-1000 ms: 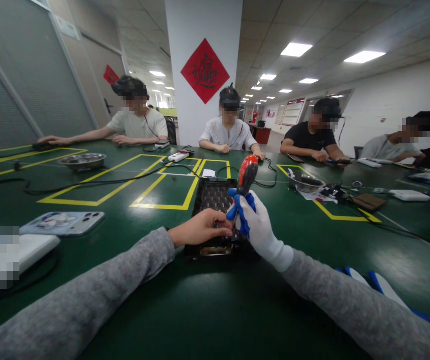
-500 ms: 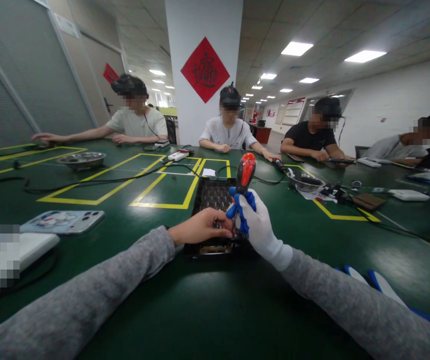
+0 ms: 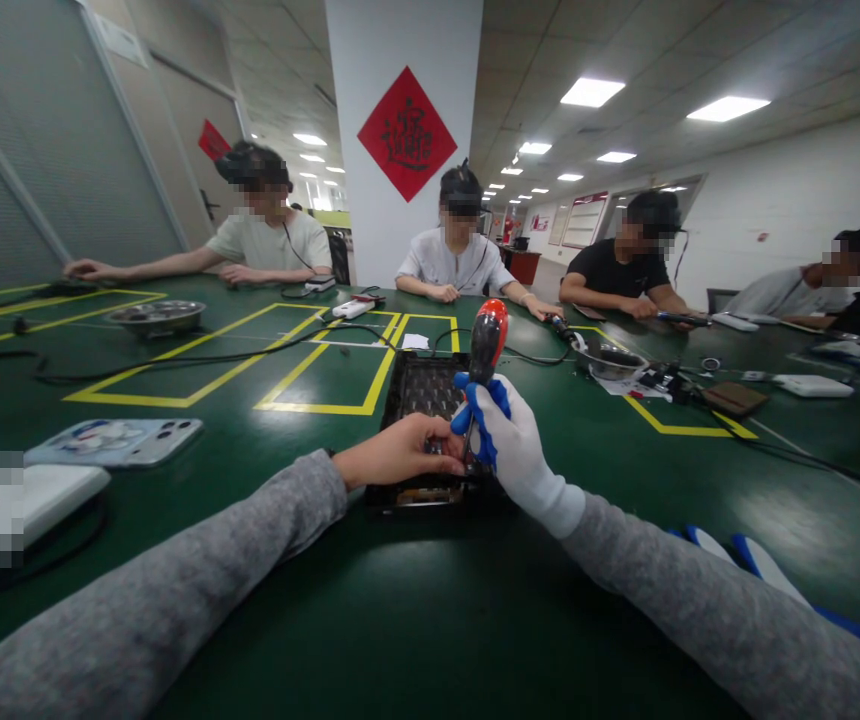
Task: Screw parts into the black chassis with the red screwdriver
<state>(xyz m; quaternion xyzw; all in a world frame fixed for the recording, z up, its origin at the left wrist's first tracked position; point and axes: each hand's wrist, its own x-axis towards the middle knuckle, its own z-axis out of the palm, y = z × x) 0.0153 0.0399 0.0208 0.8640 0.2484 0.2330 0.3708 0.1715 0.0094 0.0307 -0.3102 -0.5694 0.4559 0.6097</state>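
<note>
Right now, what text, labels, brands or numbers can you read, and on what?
Red diamond sign on the pillar: merged black characters, probably "招財進寶".
Red sign at left: too small and angled to read.
Pale plate, upper left: too blurred.
Wall boards, back right: too small.
Screwdriver in the right hand, black case, phone: no legible text.

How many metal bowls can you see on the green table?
2. One metal bowl stands toward the far left; the other bowl is on the right, beyond the gloved right hand. Any others could be hidden from view.
</note>
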